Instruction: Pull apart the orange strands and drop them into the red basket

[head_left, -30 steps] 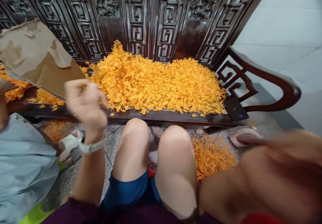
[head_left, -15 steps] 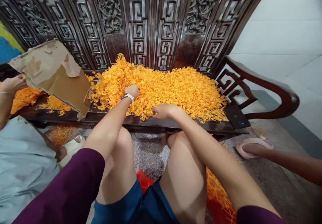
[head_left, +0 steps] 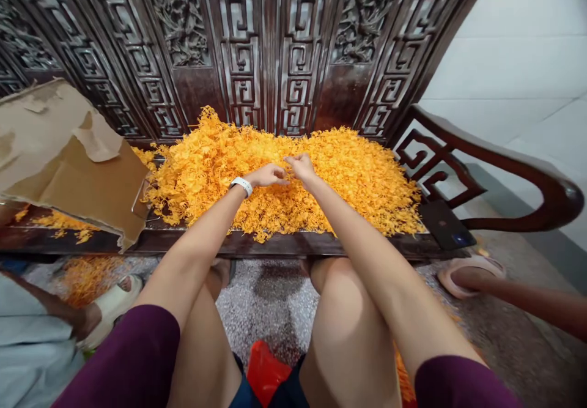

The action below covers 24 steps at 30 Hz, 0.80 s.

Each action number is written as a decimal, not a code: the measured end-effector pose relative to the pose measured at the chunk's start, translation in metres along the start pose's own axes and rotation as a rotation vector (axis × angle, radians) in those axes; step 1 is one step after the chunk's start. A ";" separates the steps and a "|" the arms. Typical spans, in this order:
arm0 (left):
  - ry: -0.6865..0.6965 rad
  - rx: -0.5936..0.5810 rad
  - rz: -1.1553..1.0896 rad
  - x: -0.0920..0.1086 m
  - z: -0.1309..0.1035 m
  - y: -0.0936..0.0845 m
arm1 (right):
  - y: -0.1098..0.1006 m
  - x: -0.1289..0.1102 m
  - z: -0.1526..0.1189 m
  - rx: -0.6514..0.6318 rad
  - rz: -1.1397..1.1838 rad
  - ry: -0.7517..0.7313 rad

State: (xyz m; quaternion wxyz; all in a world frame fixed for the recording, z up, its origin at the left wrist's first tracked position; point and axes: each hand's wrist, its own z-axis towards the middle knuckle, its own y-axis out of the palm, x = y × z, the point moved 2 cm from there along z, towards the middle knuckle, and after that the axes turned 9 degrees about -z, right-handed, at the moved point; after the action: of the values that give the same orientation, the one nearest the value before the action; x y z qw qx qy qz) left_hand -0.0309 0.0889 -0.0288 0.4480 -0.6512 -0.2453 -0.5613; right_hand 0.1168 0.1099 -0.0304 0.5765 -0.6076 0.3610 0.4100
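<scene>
A heap of small frilly yellow-orange pieces (head_left: 362,175), perhaps artificial flower parts, covers much of the dark wooden bench seat (head_left: 293,246). Over its middle, both hands come close together with fingertips almost meeting. My left hand (head_left: 269,175), with a white watch band (head_left: 241,186) on the wrist, points rightward with its fingers bent in. My right hand (head_left: 301,168) is pinched, thumb and finger together, just beside the left fingertips. Anything between the fingers is too small to make out against the orange heap.
A torn cardboard piece (head_left: 87,175) stands at the left. A dark phone (head_left: 447,226) lies at the bench's right end by the carved armrest (head_left: 518,206). Other people's feet in pale sandals (head_left: 117,310) are on both sides; something red (head_left: 266,371) lies between my knees.
My left hand has moved right and turned from a fist on the heap. My right hand has risen from the heap's front edge to meet it. The view has shifted slightly right.
</scene>
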 end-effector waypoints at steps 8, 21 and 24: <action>-0.230 -0.276 -0.265 -0.029 -0.008 -0.025 | 0.006 0.028 -0.020 -0.068 0.109 -0.107; -0.063 0.604 -0.893 -0.019 -0.011 -0.074 | -0.021 -0.021 -0.059 -0.025 0.219 -0.260; -0.019 0.740 -0.915 -0.003 0.002 -0.082 | -0.025 -0.029 -0.071 -0.074 0.192 -0.291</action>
State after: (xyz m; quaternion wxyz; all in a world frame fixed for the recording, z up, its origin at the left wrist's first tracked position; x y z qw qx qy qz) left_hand -0.0976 0.1306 -0.0069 0.3555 -0.2846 -0.6850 -0.5688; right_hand 0.1336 0.0405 0.0058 0.5582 -0.5253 0.3150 0.5597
